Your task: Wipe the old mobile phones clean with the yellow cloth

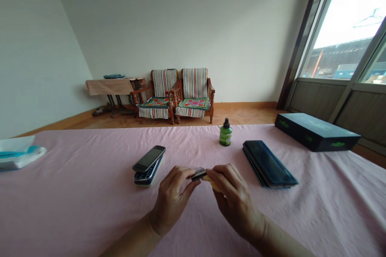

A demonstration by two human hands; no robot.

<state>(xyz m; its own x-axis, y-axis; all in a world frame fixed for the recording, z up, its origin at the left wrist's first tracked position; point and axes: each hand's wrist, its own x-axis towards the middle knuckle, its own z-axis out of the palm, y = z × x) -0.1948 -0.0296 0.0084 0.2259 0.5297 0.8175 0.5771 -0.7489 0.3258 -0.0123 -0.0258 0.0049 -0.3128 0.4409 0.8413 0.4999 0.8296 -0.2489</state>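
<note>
Over the pink cloth, my left hand (174,192) is closed, pinching a small dark flat piece with a pale stripe (199,174) between thumb and fingers. My right hand (233,196) is closed around something soft-looking and yellowish (215,186), mostly hidden by the fingers, and its fingertips meet the dark piece's right end. Left of my hands, an old touchscreen phone (150,158) lies slanted on top of a keypad phone (147,176). To the right is a stack of larger dark smartphones (269,164). A green bottle with a black cap (226,133) stands upright beyond my right hand.
A black box with green markings (315,130) rests at the table's far right. At the left edge lies a white and blue packet (21,154). Beyond the pink-covered table (90,200) are two wooden armchairs (194,92) and a cloth-draped side table (110,87).
</note>
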